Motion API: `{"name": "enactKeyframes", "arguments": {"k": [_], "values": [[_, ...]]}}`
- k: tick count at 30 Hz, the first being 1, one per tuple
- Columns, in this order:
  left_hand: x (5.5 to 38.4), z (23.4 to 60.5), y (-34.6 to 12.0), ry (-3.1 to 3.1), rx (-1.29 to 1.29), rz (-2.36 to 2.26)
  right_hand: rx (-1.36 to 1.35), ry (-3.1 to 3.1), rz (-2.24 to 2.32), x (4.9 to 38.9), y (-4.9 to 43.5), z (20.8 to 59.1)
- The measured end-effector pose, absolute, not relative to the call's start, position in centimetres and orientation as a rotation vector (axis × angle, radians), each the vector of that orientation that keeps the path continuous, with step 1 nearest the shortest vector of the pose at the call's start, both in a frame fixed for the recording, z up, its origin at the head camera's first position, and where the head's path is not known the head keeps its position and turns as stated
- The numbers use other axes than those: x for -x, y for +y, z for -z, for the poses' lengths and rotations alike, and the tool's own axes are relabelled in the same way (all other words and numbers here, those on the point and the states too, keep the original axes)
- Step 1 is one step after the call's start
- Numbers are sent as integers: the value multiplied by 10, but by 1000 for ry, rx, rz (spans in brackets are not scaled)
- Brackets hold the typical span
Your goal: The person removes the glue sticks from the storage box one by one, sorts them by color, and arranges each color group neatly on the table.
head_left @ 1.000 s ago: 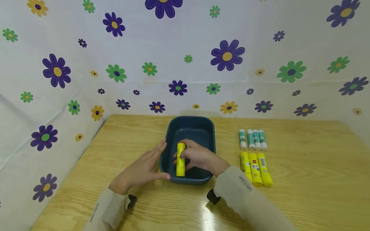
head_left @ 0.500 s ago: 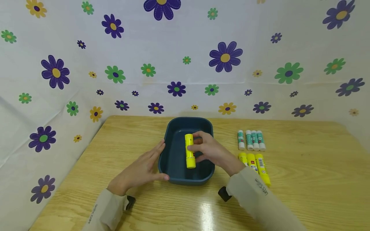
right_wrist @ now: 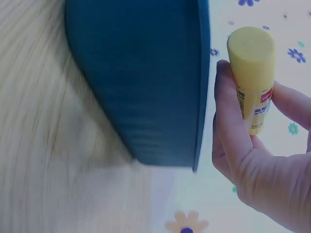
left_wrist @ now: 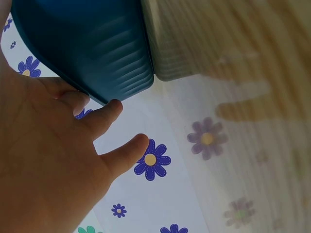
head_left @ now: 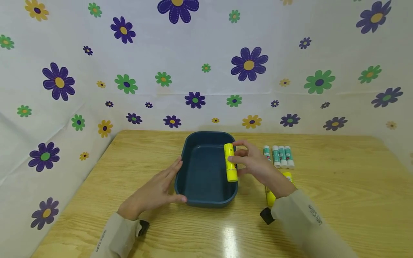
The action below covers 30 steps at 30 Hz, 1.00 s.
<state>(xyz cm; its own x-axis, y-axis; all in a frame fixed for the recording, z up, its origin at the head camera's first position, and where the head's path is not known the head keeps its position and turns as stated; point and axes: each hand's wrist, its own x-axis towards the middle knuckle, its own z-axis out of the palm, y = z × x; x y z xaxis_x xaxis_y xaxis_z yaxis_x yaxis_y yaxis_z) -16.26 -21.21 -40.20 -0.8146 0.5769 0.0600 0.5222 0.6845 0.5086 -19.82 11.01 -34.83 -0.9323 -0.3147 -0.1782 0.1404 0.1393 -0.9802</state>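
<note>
My right hand [head_left: 255,165] pinches a yellow glue stick [head_left: 230,163] between thumb and fingers, above the right rim of a dark blue bin [head_left: 206,172]. In the right wrist view the glue stick [right_wrist: 252,68] is clear of the bin's wall [right_wrist: 141,87], cap end toward the camera. At the bin's left side, my left hand [head_left: 155,191] rests with extended fingers against the wall and the thumb near the front corner. The left wrist view shows the left hand's fingertips [left_wrist: 114,107] at the bin's edge. The bin's visible floor holds nothing.
Several white-and-green glue sticks [head_left: 282,157] stand in a row on the wooden table [head_left: 338,197], right of the bin. Closer in, more yellow glue sticks [head_left: 269,196] are partly hidden by the right forearm. A flowered cloth [head_left: 206,86] hangs behind the table.
The right hand has carried the yellow glue stick up and rightward, from inside the bin to over its right rim. My left hand has stayed at the bin's left side.
</note>
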Motion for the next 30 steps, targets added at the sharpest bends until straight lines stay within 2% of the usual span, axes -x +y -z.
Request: {"name": "enactKeyframes", "arguments": {"k": [30], "values": [[160,402,-211,2789,-887,-820,103,2465,1613,171,250,354]]}}
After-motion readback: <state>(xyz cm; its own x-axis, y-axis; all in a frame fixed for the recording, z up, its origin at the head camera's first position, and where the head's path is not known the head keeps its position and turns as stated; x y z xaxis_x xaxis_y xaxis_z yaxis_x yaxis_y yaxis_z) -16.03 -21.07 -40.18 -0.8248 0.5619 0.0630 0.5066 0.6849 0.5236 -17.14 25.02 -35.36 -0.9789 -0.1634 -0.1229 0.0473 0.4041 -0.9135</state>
